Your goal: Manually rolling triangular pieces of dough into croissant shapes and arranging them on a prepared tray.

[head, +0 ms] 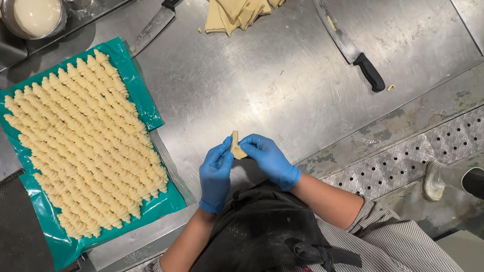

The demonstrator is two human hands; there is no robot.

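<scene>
Small pale triangular dough piece [237, 146] pinched between blue-gloved left hand [216, 173] and right hand [270, 157], above steel worktable [267, 82]. Likely light, soft, easily torn. Best gripped by edges, fingertips only.

My gloves [240, 166] are blue, the dough [237, 147] pale yellow, the tray liner [60, 242] teal, my apron [259, 236] black, my shirt [401, 255] grey-striped, the desk [256, 81] silver.

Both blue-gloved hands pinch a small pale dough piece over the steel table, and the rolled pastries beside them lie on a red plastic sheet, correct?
Not quite. The head view shows the plastic sheet is teal green, not red. The left hand and right hand do pinch the small pale dough piece over the steel table.
</scene>
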